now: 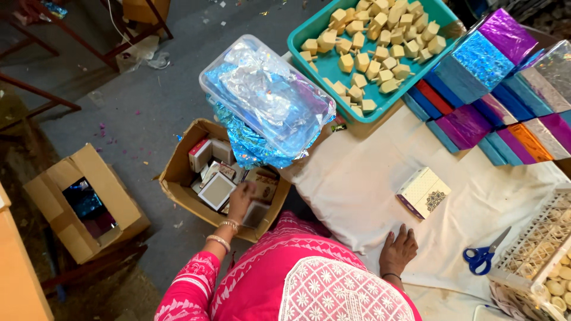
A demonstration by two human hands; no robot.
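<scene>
My left hand (240, 200) reaches down into an open cardboard box (178, 178) on the floor, which holds several small decorated boxes (216, 190). Its fingers rest on one of them, and the grip is hidden. My right hand (397, 249) lies flat, fingers apart, on the white cloth (351, 184) covering the table, holding nothing. A small white patterned box (423, 191) stands on the cloth a little beyond my right hand.
Blue-handled scissors (485, 254) lie right of my right hand, beside a white basket (523, 238) of pale round pieces. A teal tray (303, 32) of beige cubes, a clear tub (267, 98) of shiny blue foil and stacked foil-wrapped boxes (505, 89) fill the far side. Another carton (116, 190) sits on the floor.
</scene>
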